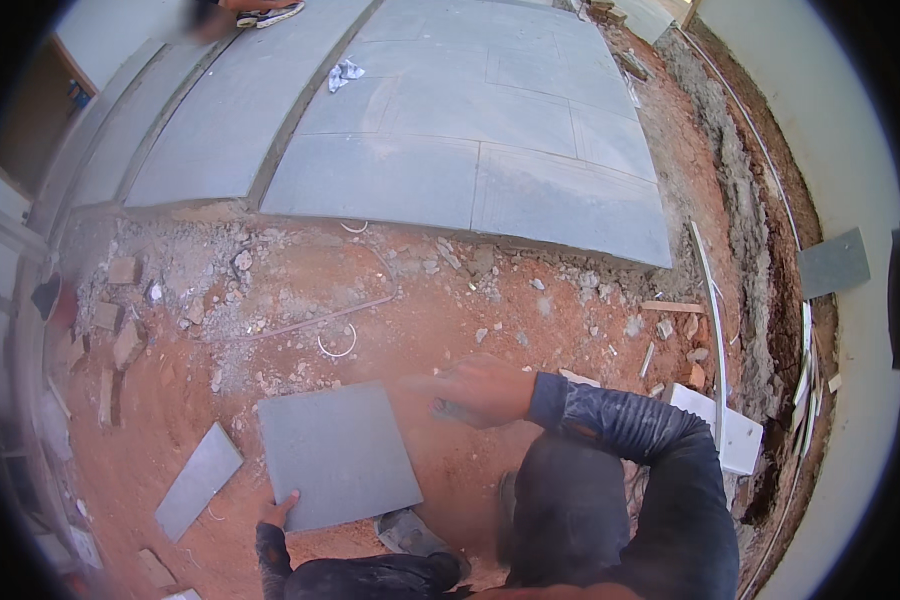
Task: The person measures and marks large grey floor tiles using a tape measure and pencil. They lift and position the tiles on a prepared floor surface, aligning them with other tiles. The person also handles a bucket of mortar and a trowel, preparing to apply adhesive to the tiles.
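Note:
A grey square tile (340,450) lies on reddish dirt in front of me. My left hand (278,510) grips its lower left corner, the thumb over the top face. My right hand (480,390) is to the right of the tile, its fingers smeared by motion; something greyish shows below them, too blurred to name. A narrower light grey tile piece (198,485) lies to the left of the square one. My knee (570,490) is bent below my right forearm.
Beyond the dirt lies raised grey slab flooring (470,90) with a white cloth (345,75). A person's shoe (275,15) shows at the top. Broken blocks (125,340) sit at left. Long white strips (710,290), a white board (730,440) and a trench beside the wall are at right.

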Motion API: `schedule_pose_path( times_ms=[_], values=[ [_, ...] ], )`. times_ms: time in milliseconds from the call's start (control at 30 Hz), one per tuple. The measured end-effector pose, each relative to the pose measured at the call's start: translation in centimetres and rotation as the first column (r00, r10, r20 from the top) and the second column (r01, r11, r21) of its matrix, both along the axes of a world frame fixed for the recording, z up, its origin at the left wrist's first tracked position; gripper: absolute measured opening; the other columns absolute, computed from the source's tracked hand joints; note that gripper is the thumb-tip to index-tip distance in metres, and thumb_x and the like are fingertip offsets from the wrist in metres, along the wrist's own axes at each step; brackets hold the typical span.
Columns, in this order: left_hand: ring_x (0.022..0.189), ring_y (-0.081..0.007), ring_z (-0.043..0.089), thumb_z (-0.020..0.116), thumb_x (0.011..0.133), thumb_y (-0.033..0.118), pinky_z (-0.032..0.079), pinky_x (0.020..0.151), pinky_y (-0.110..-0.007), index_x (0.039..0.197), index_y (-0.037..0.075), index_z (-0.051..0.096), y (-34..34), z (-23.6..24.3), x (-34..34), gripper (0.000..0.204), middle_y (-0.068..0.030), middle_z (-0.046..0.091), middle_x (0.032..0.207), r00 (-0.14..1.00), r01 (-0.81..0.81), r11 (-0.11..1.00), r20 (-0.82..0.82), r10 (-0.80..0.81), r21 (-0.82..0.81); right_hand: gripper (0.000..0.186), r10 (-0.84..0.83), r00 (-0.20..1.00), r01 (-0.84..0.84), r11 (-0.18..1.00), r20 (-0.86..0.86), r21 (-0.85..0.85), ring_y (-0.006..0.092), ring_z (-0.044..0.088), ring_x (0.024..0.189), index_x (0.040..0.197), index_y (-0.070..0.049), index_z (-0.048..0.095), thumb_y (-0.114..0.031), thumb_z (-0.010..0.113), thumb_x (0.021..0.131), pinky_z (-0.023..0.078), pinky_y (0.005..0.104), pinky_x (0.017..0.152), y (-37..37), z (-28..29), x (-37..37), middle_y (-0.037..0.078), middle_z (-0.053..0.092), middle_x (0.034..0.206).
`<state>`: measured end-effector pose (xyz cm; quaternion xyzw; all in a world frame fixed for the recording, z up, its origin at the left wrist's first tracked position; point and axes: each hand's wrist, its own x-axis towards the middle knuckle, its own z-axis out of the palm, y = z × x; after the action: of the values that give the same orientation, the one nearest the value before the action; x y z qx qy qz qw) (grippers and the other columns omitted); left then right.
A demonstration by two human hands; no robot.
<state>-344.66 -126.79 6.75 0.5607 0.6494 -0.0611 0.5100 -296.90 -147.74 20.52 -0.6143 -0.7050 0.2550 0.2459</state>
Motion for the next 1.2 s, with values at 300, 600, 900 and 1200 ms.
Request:
schedule_pose_path(
  times_ms=[300, 600, 900, 1200],
  values=[
    [0.079, -0.0286, 0.064, 0.070, 0.068, 0.018, 0.050, 0.072, -0.036, 0.108, 0.000, 0.058, -2.8, 12.1, 13.9, 0.046, -0.0161, 0.065, 0.089, 0.963, 0.269, 0.952, -0.030, -0.268, 0.145, 0.040, -0.569, 0.822, 0.547, 0.797, -0.015, -0.257, 0.0319, 0.059, 0.089, 0.103, -0.011, 0.059, -0.007, 0.062, 0.064, 0.047, 0.0415, 0.075, -8.5, 6.1, 1.9, 0.012, 0.062, 0.097],
    [0.086, -0.0299, 0.062, 0.059, 0.069, 0.003, 0.050, 0.071, -0.038, 0.104, 0.003, 0.061, -15.6, 51.9, 25.7, 0.036, -0.0163, 0.063, 0.098, 0.556, 0.720, 0.334, -0.218, -0.802, 0.608, 0.039, -0.957, 0.012, 0.560, 0.245, -0.288, -0.792, 0.0200, 0.061, 0.083, 0.104, -0.003, 0.062, -0.005, 0.057, 0.065, 0.048, 0.0263, 0.074, -37.4, 30.8, 3.2, 0.008, 0.064, 0.092],
    [0.108, -0.0209, 0.056, 0.057, 0.063, -0.002, 0.051, 0.082, -0.030, 0.117, 0.006, 0.055, -22.1, 67.1, 34.0, 0.054, -0.0095, 0.055, 0.122, 0.051, 0.710, -0.099, -0.191, -0.980, 0.697, 0.037, -0.782, -0.552, 0.447, 0.015, -0.289, -0.894, 0.0134, 0.057, 0.072, 0.106, 0.002, 0.059, -0.001, 0.052, 0.070, 0.047, 0.0233, 0.068, -43.2, 39.4, 0.0, 0.006, 0.060, 0.089],
    [0.084, -0.0348, 0.061, 0.061, 0.072, 0.012, 0.049, 0.074, -0.042, 0.097, 0.007, 0.064, -20.3, 55.8, 56.9, 0.026, -0.0190, 0.063, 0.092, -0.016, 0.933, -0.048, -0.091, -0.996, 0.356, 0.025, -0.804, -0.577, 0.639, -0.334, -0.144, -0.693, 0.0140, 0.057, 0.060, 0.096, 0.002, 0.063, -0.003, 0.053, 0.073, 0.048, 0.0252, 0.055, -46.8, 34.2, 8.1, 0.008, 0.059, 0.076]
  ],
)
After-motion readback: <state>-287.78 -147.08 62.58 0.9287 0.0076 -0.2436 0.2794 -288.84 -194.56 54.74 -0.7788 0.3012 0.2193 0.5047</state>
